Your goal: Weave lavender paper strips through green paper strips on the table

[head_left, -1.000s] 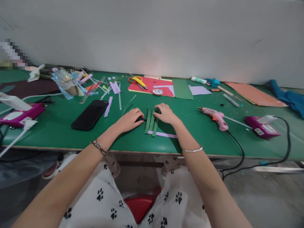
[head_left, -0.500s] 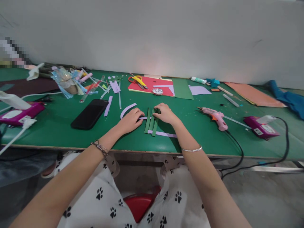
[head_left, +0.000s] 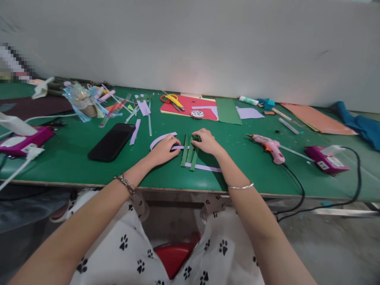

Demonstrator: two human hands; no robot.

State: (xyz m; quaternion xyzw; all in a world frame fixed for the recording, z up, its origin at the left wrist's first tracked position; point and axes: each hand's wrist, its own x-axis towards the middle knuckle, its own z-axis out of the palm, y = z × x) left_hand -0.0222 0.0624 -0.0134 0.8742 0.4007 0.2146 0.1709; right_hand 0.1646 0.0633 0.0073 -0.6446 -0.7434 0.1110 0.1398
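Three dark green paper strips (head_left: 189,153) lie side by side on the green table (head_left: 74,158), crossed near their front ends by a lilac strip (head_left: 204,168). My left hand (head_left: 162,148) is closed on a second lilac strip (head_left: 160,139), which curls out to the left and runs in between the green strips. My right hand (head_left: 206,142) rests with bent fingers on the far ends of the green strips, pressing them down.
A black phone (head_left: 112,142) lies left of my hands. A pink glue gun (head_left: 268,145) and a magenta device (head_left: 326,160) with black cables sit to the right. Scissors (head_left: 171,100), red and green paper sheets, a tape roll (head_left: 196,114) and loose strips lie farther back.
A lilac strip has appeared in my left hand and now curls out leftward, fed into the green strips. My right hand has stayed on the strips' far ends.
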